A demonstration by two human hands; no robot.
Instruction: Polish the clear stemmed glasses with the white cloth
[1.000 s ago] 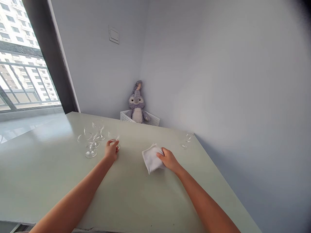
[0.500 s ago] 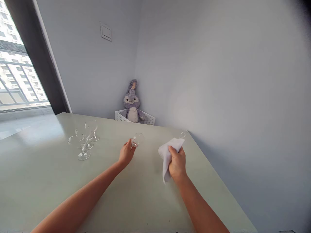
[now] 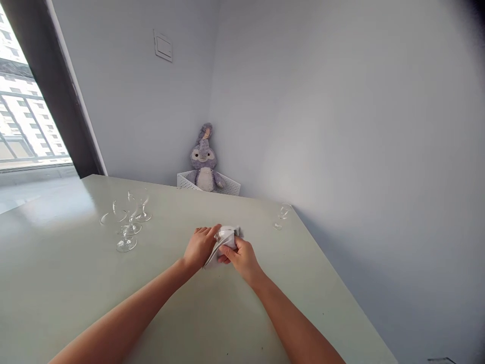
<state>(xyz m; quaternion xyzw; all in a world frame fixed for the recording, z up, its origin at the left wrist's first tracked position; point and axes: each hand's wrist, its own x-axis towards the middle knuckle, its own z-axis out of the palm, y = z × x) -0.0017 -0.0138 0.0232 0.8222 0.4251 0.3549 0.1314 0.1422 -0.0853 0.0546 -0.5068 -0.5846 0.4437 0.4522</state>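
My left hand [image 3: 200,246] is closed on a small clear glass [image 3: 221,234], tilted over the middle of the table. Much of that glass is hidden by a white cloth [image 3: 228,241]. My right hand [image 3: 239,257] grips the cloth and presses it around the glass, so the two hands almost meet. At the left, several clear stemmed glasses stand upright in a group, the nearest glass [image 3: 126,243] closest to my left forearm. One more stemmed glass [image 3: 281,217] stands alone near the table's right edge.
The pale green table [image 3: 182,313] runs up to the wall on the right. Behind its far edge, a purple plush toy [image 3: 205,167] sits in a white perforated basket [image 3: 185,180]. A light switch [image 3: 163,47] is on the wall, and a window [image 3: 26,116] is at the left.
My right hand has moved left with the cloth and brought it onto the glass in my left hand. The lone glass at the right is now uncovered.
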